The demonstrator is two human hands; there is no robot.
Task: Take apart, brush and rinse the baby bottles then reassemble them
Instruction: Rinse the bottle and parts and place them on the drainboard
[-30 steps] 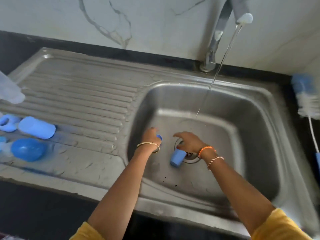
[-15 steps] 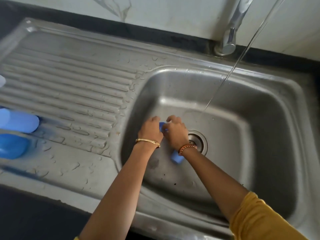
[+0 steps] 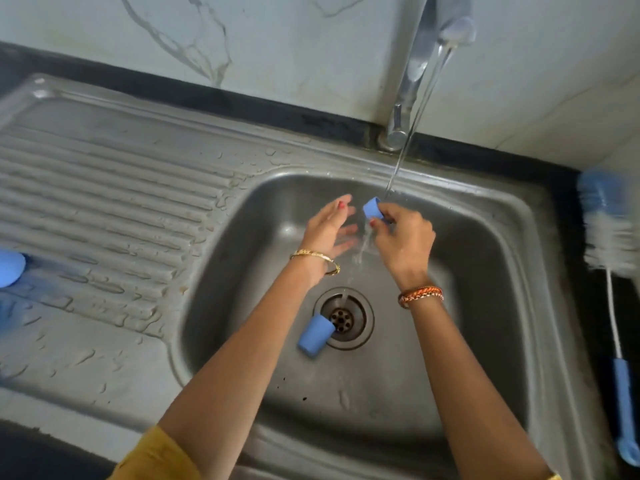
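Head view, right hand (image 3: 403,242): over the basin near the picture's centre, its fingers (image 3: 377,221) curled and pinching a small blue cap (image 3: 372,207), held up into the water.
Head view, left hand (image 3: 327,228): just beside the right hand at its 9 o'clock, fingers straight and spread wide, holding nothing; a gold bangle (image 3: 315,259) sits on the wrist.
Water (image 3: 408,133): a thin stream falls from the tap (image 3: 412,84) at 12 o'clock, strikes the cap and runs down toward the drain (image 3: 343,318).
Second cap (image 3: 316,336): blue, lying on its side on the sink (image 3: 467,341) floor, touching the drain's rim at its 8 o'clock.
Bottle brush (image 3: 613,237): on the dark desk (image 3: 588,306) at 3 o'clock, bristles away from the person, blue handle toward them.
Blue bottle part (image 3: 10,268): on the draining board at 9 o'clock, cut off by the frame edge, blurred.
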